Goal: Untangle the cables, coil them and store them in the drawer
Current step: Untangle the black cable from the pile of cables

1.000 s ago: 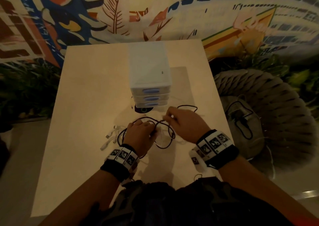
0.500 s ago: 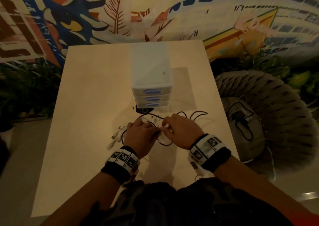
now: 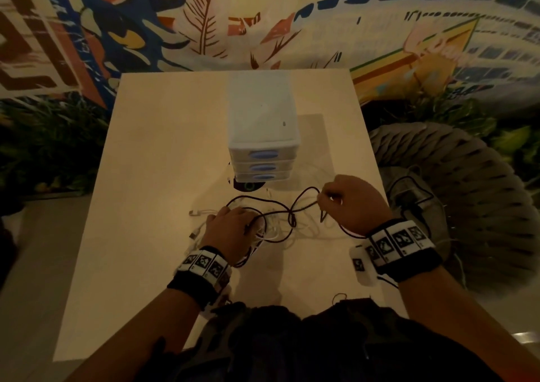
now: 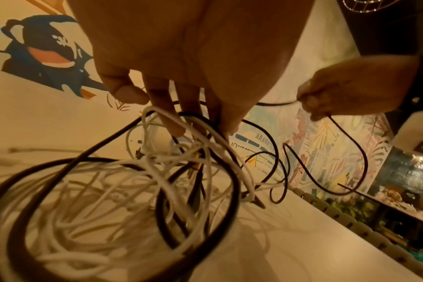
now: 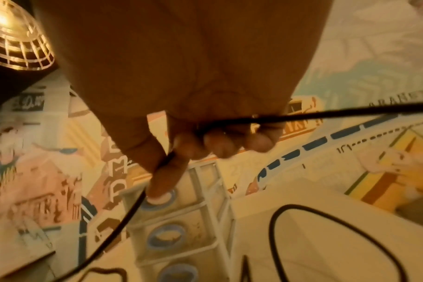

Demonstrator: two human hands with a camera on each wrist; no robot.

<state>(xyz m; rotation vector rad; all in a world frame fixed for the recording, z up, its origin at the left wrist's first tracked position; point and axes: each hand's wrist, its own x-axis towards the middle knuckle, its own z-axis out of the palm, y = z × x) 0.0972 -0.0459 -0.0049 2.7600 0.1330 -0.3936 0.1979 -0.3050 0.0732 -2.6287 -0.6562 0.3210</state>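
Observation:
A tangle of white and black cables [image 3: 271,224] [image 4: 157,171] lies on the pale table [image 3: 163,148] in front of a white three-drawer unit [image 3: 260,136] [image 5: 167,234] whose drawers are all shut. My left hand [image 3: 233,227] [image 4: 155,112] rests on the tangle, its fingers pointing down into the loops and pressing them to the table. My right hand [image 3: 324,199] [image 5: 172,158] is to the right and pinches a thin black cable [image 3: 292,219] [image 5: 326,112] between thumb and forefinger. That cable runs taut back to the tangle, with loose loops trailing.
A round dark object [image 3: 248,187] peeks out under the drawer unit's front. Cable plugs [image 3: 194,212] lie left of my left hand. A woven chair [image 3: 467,191] stands off the table's right edge, with a cushion and a black lead [image 3: 409,200] on it.
My right hand has moved right, away from the left hand, drawing the black cable out of the tangle. The left hand stays on the tangle.

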